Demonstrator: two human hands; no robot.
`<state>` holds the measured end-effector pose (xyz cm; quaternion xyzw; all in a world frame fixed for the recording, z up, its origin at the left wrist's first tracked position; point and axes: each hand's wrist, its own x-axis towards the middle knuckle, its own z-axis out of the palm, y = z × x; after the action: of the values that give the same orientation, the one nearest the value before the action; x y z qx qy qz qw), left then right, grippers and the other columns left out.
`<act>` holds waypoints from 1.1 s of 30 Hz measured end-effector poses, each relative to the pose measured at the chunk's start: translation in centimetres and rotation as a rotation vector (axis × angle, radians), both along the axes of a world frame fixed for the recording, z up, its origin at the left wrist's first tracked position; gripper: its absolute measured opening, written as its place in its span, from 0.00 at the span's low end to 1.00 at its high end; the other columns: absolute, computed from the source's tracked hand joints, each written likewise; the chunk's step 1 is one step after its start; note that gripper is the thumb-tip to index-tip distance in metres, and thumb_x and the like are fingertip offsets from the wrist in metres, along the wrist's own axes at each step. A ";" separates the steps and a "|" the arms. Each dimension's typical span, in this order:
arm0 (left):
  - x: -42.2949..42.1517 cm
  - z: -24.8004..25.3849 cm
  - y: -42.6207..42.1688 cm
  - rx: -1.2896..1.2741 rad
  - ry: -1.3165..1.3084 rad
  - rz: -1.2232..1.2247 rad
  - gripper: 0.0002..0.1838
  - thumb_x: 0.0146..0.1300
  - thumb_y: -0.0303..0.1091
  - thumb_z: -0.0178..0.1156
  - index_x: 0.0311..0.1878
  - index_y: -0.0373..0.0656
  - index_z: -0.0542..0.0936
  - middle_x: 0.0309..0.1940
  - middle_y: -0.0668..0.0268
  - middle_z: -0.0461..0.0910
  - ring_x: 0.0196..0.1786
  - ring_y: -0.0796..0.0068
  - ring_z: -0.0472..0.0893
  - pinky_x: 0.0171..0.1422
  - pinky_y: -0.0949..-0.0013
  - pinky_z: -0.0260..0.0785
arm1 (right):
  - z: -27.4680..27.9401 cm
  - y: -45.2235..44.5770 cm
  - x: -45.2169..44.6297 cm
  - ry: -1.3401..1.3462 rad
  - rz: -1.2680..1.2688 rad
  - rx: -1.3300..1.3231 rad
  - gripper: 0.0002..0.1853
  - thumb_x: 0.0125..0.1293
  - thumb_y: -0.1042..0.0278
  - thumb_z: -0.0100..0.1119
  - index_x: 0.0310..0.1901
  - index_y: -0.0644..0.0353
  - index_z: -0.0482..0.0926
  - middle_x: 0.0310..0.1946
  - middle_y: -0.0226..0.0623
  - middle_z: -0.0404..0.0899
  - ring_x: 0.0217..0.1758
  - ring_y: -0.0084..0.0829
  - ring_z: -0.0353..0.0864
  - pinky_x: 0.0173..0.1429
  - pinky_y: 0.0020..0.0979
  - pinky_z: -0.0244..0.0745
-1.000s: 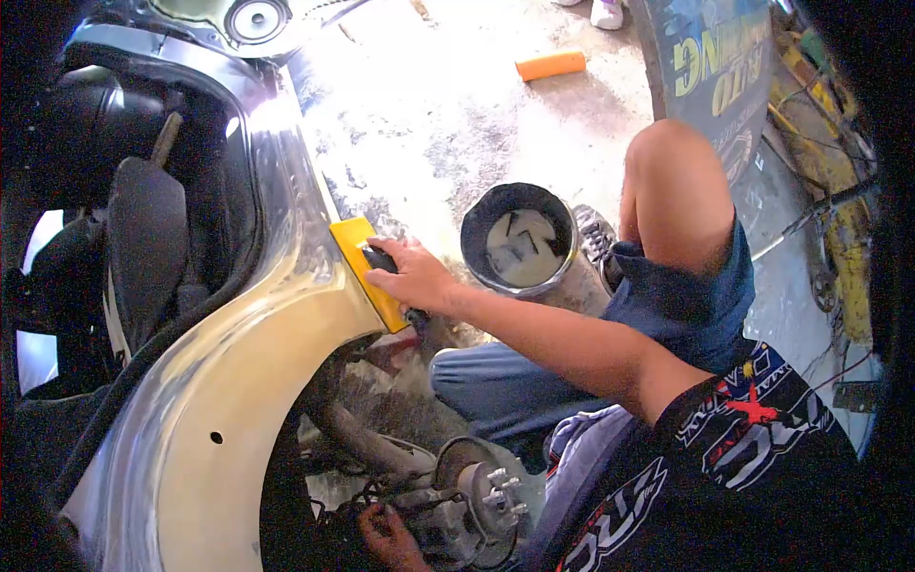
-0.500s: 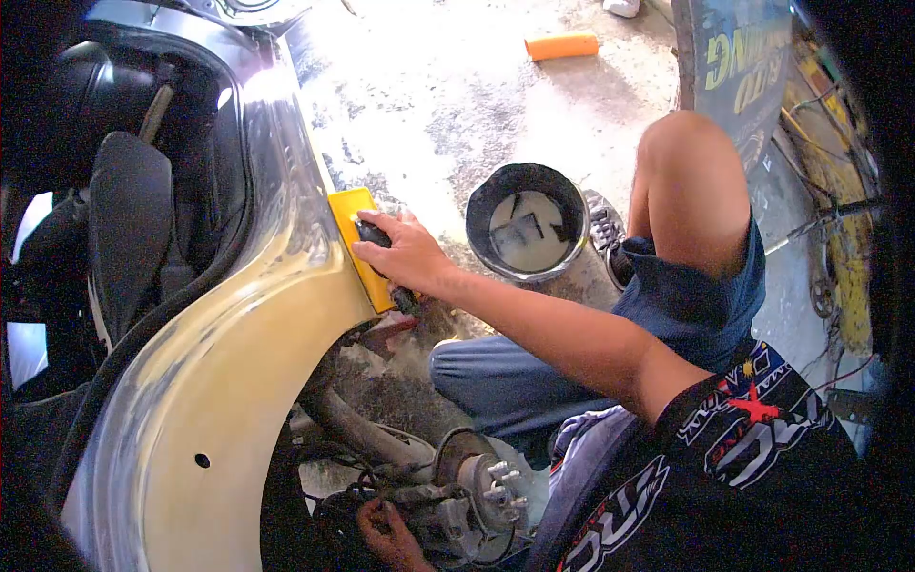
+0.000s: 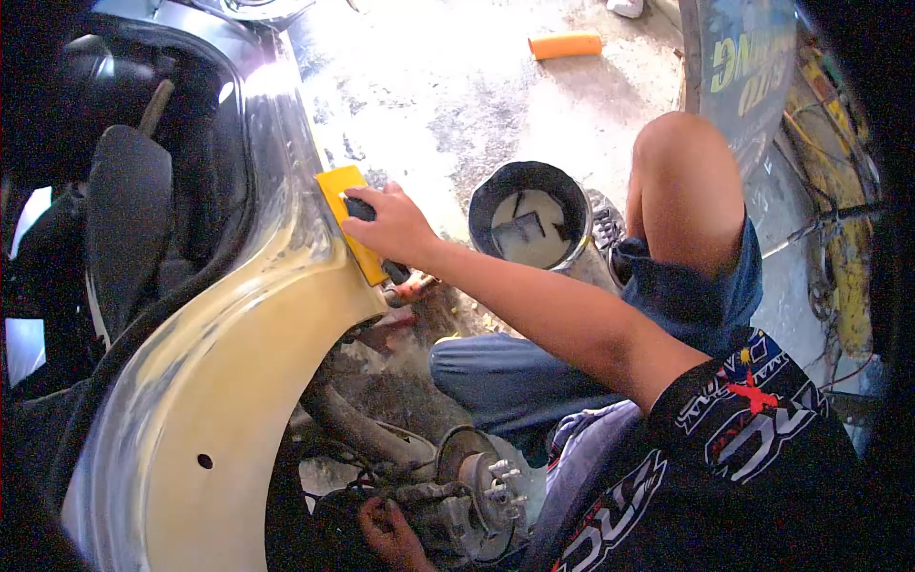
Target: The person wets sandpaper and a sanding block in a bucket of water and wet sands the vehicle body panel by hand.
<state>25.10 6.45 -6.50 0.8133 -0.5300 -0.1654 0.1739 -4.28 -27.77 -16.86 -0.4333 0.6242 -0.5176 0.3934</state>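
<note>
My right hand (image 3: 396, 227) is wrapped around the black handle of a yellow sanding block (image 3: 341, 186). The block lies tilted along the edge of the car's body panel (image 3: 219, 381), which shows cream filler and bare grey metal. Low in the view, my left hand (image 3: 393, 536) has curled fingers beside the wheel hub (image 3: 486, 486); whatever they hold, if anything, is hidden in shadow.
A black bucket (image 3: 479, 214) with cloudy liquid and dark pieces inside stands beside my shoe. An orange cylinder (image 3: 565, 46) lies on the floor. Left is the open car doorway with a dark seat (image 3: 129, 219). A lettered board (image 3: 743, 76) stands at right.
My right hand and the sanding block have slid up and slightly left along the panel edge. My left hand has stayed about where it was.
</note>
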 end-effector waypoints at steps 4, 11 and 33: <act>0.3 -0.8 -0.1 0.009 -0.052 0.040 0.13 0.68 0.33 0.67 0.52 0.39 0.78 0.50 0.61 0.79 0.56 0.64 0.76 0.66 0.60 0.66 | -0.5 0.9 0.3 0.044 -0.018 -0.014 0.29 0.58 0.49 0.63 0.61 0.49 0.82 0.46 0.55 0.74 0.47 0.50 0.81 0.58 0.42 0.78; 0.9 -1.5 0.1 -0.062 -0.039 -0.020 0.15 0.66 0.32 0.68 0.53 0.39 0.78 0.51 0.59 0.80 0.56 0.63 0.77 0.63 0.60 0.70 | 1.1 -3.3 -0.5 0.070 -0.002 0.036 0.32 0.57 0.44 0.61 0.63 0.47 0.81 0.50 0.56 0.73 0.51 0.51 0.81 0.60 0.42 0.77; 1.4 -1.4 0.1 0.037 -0.039 0.049 0.13 0.64 0.31 0.68 0.50 0.40 0.79 0.43 0.66 0.81 0.43 0.73 0.77 0.50 0.68 0.71 | 2.1 -6.9 -0.8 0.074 -0.066 0.114 0.35 0.56 0.42 0.62 0.64 0.49 0.80 0.53 0.57 0.74 0.57 0.51 0.80 0.63 0.42 0.76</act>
<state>26.45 6.53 -7.91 0.8321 -0.5103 -0.1550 0.1525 -5.07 -34.62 -14.72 -0.4081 0.6807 -0.4774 0.3770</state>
